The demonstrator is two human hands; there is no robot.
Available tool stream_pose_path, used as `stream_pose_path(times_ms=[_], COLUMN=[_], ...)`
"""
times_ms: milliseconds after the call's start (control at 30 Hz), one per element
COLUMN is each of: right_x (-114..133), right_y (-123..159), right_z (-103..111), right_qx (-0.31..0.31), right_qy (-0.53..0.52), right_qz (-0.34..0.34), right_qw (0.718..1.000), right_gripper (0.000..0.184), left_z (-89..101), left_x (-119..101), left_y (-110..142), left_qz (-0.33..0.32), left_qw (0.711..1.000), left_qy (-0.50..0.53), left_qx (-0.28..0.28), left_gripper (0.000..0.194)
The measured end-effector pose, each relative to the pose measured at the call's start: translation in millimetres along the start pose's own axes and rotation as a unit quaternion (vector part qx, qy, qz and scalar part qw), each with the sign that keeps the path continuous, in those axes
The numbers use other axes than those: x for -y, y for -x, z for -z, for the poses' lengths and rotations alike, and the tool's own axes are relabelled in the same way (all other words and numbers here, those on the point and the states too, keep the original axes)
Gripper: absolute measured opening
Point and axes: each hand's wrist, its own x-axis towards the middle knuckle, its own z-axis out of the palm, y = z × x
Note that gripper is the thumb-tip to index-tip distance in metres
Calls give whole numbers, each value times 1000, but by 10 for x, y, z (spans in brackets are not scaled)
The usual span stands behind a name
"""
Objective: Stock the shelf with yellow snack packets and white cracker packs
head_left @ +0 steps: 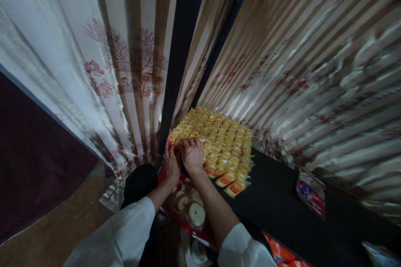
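Rows of small yellow snack packets (224,139) with red ends cover the far left part of a black table (275,204), set tight against striped curtains. My left hand (171,166) and my right hand (191,154) rest side by side at the near left corner of the packet block, fingers curled down onto the nearest packets. What the fingertips pinch is hidden under the knuckles. Below my forearms lies a clear bag of round pale biscuits (191,210) with red trim.
A red and blue packet (311,193) lies alone on the table to the right. Striped beige curtains (300,66) with a floral print hang behind and left, split by a dark post (178,62). Orange wrapping (282,254) shows at the near edge. Brown floor (59,225) lies at the lower left.
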Motion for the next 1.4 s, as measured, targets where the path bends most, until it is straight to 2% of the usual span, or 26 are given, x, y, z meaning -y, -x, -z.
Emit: stream_pose_path(times_ms=[200, 433, 700, 833, 967, 1067, 1133, 1267, 1400], right_x=[-9, 8, -19, -20, -5, -7, -23, -76, -120], right_y=[-51, -72, -37, 33, 277, 594, 836, 1251, 1436], right_z=[-14, -45, -48, -40, -2, -39, -114, -297, -382], right_qx=[-3, -2, -1, -29, -99, -141, -159, -146, -128], right_qy=[23, 25, 20, 3, -62, -140, -194, -258, -283], right_qz=[10, 6, -4, -6, -13, -33, -70, -132, -151], right_qw=[1000, 1000, 1000, 1000, 993, 980, 966, 946, 939], right_gripper=[18, 18, 21, 31, 32, 30, 30, 28, 26], left_z=[-15, -10, -96, -79, -39, -2, 31, 99, 119], left_x=[-2, -11, 67, 91, 117, 104, 64, -63, -169], left_y=[18, -11, 167, 191, 179, 193, 201, 170, 86], left_qz=[-2, 18, -39, -48, -61, -75, -75, -72, -49], left_qw=[1000, 1000, 999, 997, 994, 992, 992, 993, 991], left_qy=[-3, -22, -27, -41, -69, -85, -89, -87, -123], left_qx=[-27, 1, 25, 46, 62, 63, 46, 22, 31], left_gripper=[37, 37, 54, 57, 58, 57, 57, 55, 53])
